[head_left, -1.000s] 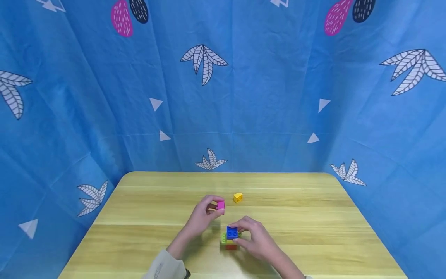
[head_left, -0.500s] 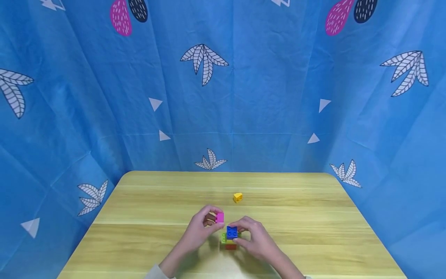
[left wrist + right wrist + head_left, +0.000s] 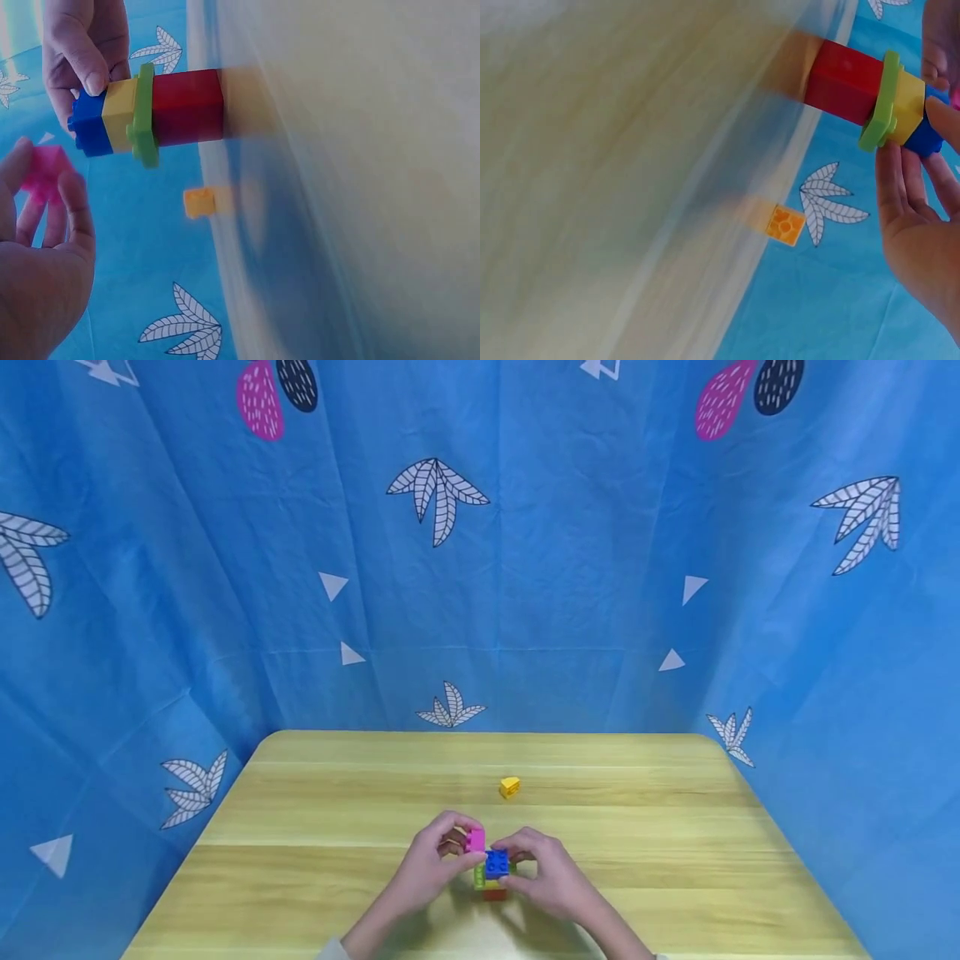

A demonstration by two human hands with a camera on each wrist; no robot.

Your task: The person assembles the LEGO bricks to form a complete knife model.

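Note:
My left hand [image 3: 429,868] pinches a pink toy brick [image 3: 476,840] between thumb and fingers, just left of and close to a small brick stack. In the left wrist view the pink brick [image 3: 46,169] looks blurred. From the bottom, the stack has a red brick [image 3: 187,106], a flat green plate [image 3: 144,116], a yellow brick [image 3: 120,114] and a blue brick [image 3: 497,863]. The stack stands upright on the table. My right hand [image 3: 551,877] holds the blue brick at the top of the stack with thumb and fingertips.
A small yellow-orange brick [image 3: 510,787] with a slanted face lies behind the stack on the wooden table [image 3: 315,810]. A blue patterned cloth [image 3: 570,543] hangs behind and at both sides of the table.
My left hand has brought the pink brick nearer, down beside the top of the stack. The right hand keeps its hold on the blue brick, almost still.

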